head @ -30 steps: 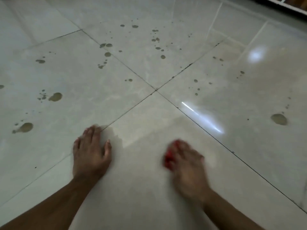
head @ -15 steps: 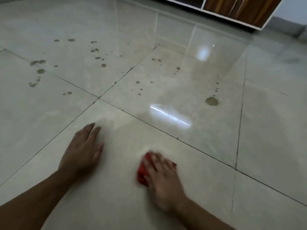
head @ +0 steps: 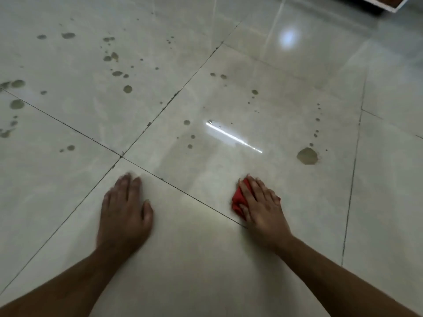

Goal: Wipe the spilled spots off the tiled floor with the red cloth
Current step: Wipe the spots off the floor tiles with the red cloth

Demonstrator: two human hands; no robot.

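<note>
My right hand (head: 261,207) presses the crumpled red cloth (head: 238,201) flat on the glossy pale tiled floor (head: 206,259), the fingers straight on top of it, not clenched. My left hand (head: 124,211) rests released on the floor at about nine o'clock from the cloth and supports my weight. The big brown spilled spot (head: 307,156) lies at one o'clock from the cloth, small drops (head: 190,136) at eleven o'clock. I think I should push with even pressure toward the big spot and gather the liquid inward, so that it does not smear.

Bunched red cloth (head: 238,199) on spotted tiled floor (head: 206,259)
</note>
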